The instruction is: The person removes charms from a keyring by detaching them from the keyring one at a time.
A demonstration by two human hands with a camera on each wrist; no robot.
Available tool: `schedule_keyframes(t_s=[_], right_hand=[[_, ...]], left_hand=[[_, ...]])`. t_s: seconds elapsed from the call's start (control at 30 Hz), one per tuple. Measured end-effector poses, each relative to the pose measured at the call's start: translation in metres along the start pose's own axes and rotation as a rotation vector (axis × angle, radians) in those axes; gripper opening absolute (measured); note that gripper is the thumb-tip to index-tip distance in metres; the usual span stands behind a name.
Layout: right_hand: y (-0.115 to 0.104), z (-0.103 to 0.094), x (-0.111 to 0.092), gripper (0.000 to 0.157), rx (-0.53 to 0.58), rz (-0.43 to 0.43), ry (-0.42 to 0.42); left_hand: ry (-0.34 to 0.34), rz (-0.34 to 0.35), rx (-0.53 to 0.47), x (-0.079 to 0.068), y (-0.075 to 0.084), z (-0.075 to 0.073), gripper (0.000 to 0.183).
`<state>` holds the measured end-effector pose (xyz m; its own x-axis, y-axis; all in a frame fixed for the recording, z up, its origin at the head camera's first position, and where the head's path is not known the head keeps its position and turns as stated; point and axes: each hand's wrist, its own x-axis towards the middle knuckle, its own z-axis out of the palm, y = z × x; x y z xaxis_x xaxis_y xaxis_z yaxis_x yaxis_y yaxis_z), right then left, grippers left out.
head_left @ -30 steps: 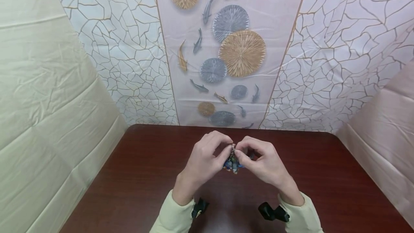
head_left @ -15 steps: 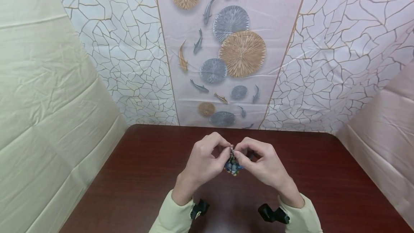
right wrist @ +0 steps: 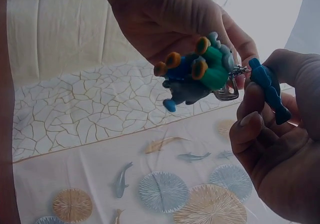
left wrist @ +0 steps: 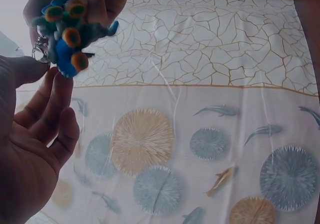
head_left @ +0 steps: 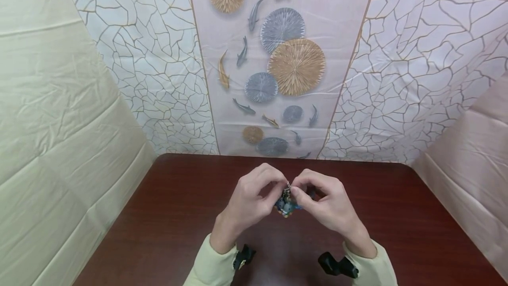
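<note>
In the head view, my left hand and right hand meet above the table, thumbs and forefingers pinching at the metal ring of a keychain. A cluster of small blue, green and grey figurines with orange-rimmed ends hangs beneath the fingertips. The right wrist view shows a metal clasp and short chain joining the figurines to the fingers. A separate blue charm lies against the right fingers there. In the left wrist view the metal ring sits at the left thumb tip, partly hidden by fingers.
A dark red-brown table lies below the hands. Behind it hangs a patterned cloth with fish and round leaves, and pale cloth closes the left side. Black wrist straps sit on both cuffs.
Both hands have shifted very slightly to the right, still pinching the keychain. The figurine cluster has turned and hangs a little lower than a second ago.
</note>
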<state>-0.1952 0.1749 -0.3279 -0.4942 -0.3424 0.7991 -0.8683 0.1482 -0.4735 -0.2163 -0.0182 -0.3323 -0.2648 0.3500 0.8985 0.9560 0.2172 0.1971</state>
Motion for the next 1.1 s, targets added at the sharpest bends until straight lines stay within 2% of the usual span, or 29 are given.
schedule_keyframes(t_s=[0.33, 0.53, 0.83, 0.97, 1.1], right_hand=[[-0.003, 0.003, 0.001, 0.032, 0.008, 0.000, -0.012], [-0.004, 0.004, 0.001, 0.032, 0.007, 0.029, -0.036], [-0.005, 0.004, 0.002, 0.032, -0.008, 0.032, -0.064], [-0.004, 0.000, 0.000, 0.029, -0.031, 0.057, -0.092], [0.000, -0.006, -0.003, 0.025, -0.095, 0.133, -0.118]], left_hand=[[-0.035, -0.004, 0.054, -0.001, -0.001, -0.003, 0.014], [-0.052, -0.044, 0.021, -0.002, -0.001, -0.004, 0.014], [-0.033, -0.078, -0.023, -0.003, -0.001, -0.006, 0.015], [-0.022, -0.090, -0.053, -0.004, -0.002, -0.005, 0.014], [-0.026, -0.088, -0.065, -0.004, -0.003, -0.003, 0.014]])
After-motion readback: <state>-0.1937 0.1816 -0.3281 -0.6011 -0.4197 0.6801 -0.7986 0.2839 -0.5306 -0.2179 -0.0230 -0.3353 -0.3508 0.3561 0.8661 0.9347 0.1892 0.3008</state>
